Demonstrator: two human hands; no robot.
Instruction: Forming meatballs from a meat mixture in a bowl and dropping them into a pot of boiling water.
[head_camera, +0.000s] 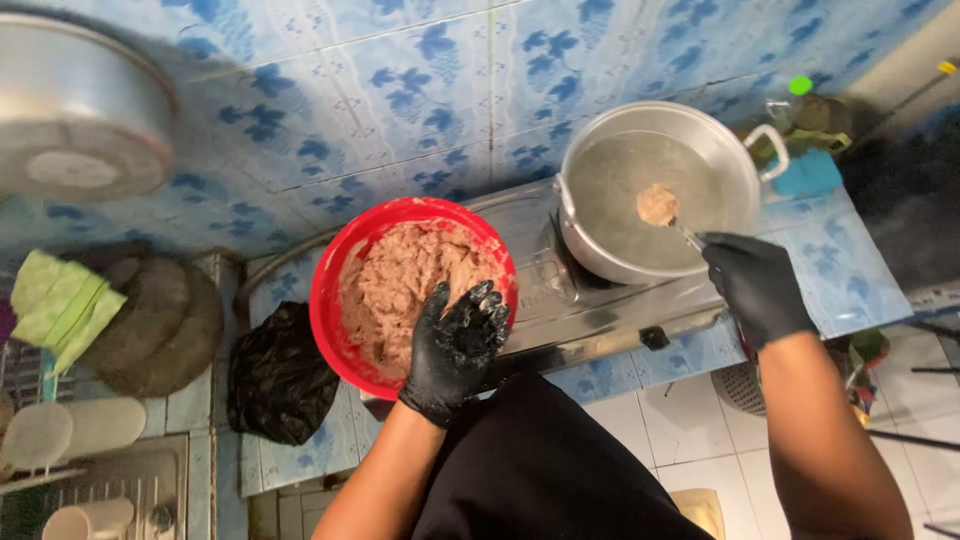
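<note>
Left hand (458, 345): black-gloved, fingers spread loose, resting on the pink paste inside the red bowl (335, 300), holding nothing.
Right hand (757, 285): clenched on a spoon (688, 235).
Paste ball (657, 204): on the spoon's tip, up-left of the fingers, over the water in the steel pot (735, 150).

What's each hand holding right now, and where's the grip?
Right hand holds a spoon by its handle. Left hand holds nothing.
</note>
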